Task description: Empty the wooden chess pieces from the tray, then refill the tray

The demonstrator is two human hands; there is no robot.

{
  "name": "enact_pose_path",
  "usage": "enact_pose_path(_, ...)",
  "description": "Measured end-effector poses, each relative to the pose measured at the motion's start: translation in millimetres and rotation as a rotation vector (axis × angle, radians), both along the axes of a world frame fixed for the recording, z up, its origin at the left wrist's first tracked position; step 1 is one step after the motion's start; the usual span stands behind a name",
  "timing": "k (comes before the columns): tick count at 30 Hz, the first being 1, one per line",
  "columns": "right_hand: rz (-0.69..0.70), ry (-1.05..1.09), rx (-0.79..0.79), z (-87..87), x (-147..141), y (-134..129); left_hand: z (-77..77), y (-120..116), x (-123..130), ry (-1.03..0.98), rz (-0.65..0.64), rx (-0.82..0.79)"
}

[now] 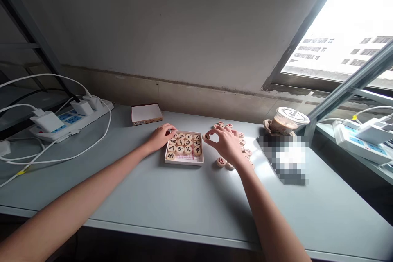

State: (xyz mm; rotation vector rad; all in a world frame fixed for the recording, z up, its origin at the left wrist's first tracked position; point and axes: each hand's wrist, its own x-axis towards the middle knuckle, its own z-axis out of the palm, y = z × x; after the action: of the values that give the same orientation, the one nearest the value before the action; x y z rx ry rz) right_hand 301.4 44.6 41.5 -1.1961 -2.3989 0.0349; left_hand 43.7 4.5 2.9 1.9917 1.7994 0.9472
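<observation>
A shallow white box (pixel 184 163) on the desk holds several round wooden pieces with black characters, laid in rows; part of its bottom row shows a bare red-lined floor. My left hand (pixel 161 136) rests at the box's upper left corner, fingers bent against its edge. Just right of the box, my right hand (pixel 225 142) pinches a wooden piece (pixel 206 136) with a black character between thumb and forefinger. Around and under that hand lie several loose pieces with red characters, one (pixel 220 161) near the box's lower right. The hand hides some of them.
An open box lid (pixel 147 113) lies behind at the left. At the right are a lidded drink cup (pixel 288 120) and a pixelated flat object (pixel 285 159). Power strips with white cables sit at the far left (pixel 70 120) and far right (pixel 365 139).
</observation>
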Motion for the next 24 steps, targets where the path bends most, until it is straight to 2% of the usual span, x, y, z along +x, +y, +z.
enact_pose_path(3,0.178,0.101,-0.176,12.1,-7.3,-12.4,-0.1,-0.4,-0.2,-0.004,-0.014,0.006)
enact_pose_path(5,0.311,0.081,-0.259,14.9,-14.4,-22.3,0.6,-1.0,0.5,-0.005,-0.013,0.007)
enact_pose_path(9,0.444,0.008,-0.310,11.3,-26.1,-36.4,1.5,-1.4,1.9,0.002,-0.006,0.012)
enact_pose_path(13,0.402,-0.019,-0.279,8.6,-29.5,-39.4,1.6,-1.7,2.1,0.005,-0.006,0.012)
enact_pose_path(20,0.420,-0.066,-0.200,6.3,-37.9,-45.0,1.2,-1.9,1.9,0.001,0.000,0.011)
enact_pose_path(22,0.354,-0.042,-0.136,5.8,-36.3,-39.9,1.4,-2.1,1.8,0.003,-0.006,0.010)
enact_pose_path(24,0.207,-0.007,-0.030,4.0,-29.2,-28.0,1.7,-2.5,1.6,0.006,-0.009,0.007)
